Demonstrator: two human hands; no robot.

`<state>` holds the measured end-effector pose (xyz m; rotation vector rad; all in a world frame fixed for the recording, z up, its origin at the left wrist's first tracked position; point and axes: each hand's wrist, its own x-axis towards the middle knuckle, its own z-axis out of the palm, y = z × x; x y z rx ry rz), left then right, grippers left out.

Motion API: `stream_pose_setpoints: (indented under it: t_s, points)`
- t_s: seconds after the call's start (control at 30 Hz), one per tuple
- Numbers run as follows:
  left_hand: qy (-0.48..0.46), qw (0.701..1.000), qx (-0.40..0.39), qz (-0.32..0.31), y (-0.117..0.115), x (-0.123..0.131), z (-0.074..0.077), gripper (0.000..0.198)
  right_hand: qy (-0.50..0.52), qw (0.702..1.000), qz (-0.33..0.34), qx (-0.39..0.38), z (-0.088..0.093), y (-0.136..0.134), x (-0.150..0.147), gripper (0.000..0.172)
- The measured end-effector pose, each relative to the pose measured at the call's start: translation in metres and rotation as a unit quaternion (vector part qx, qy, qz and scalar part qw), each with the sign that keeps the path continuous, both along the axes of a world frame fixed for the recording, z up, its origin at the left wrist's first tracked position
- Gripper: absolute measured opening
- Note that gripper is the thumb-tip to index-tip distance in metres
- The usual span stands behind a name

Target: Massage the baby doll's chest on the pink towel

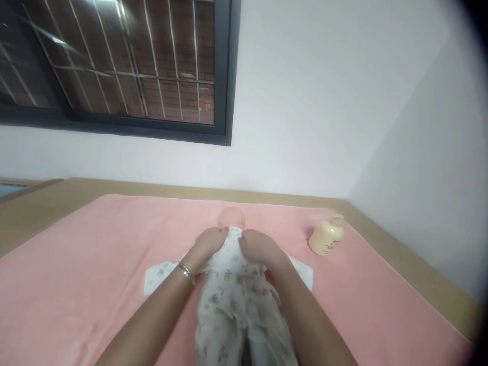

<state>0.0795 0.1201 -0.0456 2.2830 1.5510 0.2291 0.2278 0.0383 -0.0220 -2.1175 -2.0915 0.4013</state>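
A baby doll (232, 216) in white printed clothes lies on a pink sheet, its bald head pointing away from me. My left hand (210, 243) is closed on the upper left of the white baby shirt (233, 256), near the collar. On the other side of the collar, my right hand (260, 246) grips the same shirt with bent fingers. The sleeves spread out to both sides under my forearms. Printed baby trousers (229, 305) cover the doll's legs, close to me. My hands hide part of the doll's neck and shoulders.
A cream-coloured bottle (327, 236) stands at the right on the pink sheet (114, 254). The sheet covers a wooden tabletop (412, 262), whose border shows at the sides and back. Behind it rise a white wall and a dark-framed window (224, 101) with bars.
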Motion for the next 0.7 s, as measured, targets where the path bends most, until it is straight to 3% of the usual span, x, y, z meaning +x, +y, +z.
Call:
stream_pose_setpoints:
  t_s: [0.07,0.17,0.27,0.43,0.53,0.7]
  points:
    - [0.014,1.0,0.021,0.017,-0.007,0.002,0.0,0.059,0.031,0.998,-0.049,-0.022,-0.005,0.012,0.008,0.042]
    - [0.022,0.991,0.131,-0.005,-0.027,0.009,-0.002,0.046,0.035,0.992,-0.111,-0.048,-0.013,0.026,0.018,0.039]
    - [0.009,0.982,0.187,-0.037,-0.037,0.016,-0.005,0.031,0.021,0.991,-0.12,-0.057,-0.011,0.021,0.013,0.035]
    - [-0.039,0.995,0.074,0.051,-0.002,0.009,-0.01,0.036,-0.036,0.998,-0.026,0.048,-0.005,-0.007,-0.012,0.034]
    - [-0.051,0.996,0.008,0.073,0.014,-0.001,-0.012,0.037,-0.012,0.998,-0.024,0.051,-0.01,-0.004,-0.011,0.039]
    - [0.006,0.996,0.072,0.042,-0.012,-0.003,-0.007,0.047,0.058,0.994,-0.088,-0.022,-0.022,0.026,0.018,0.052]
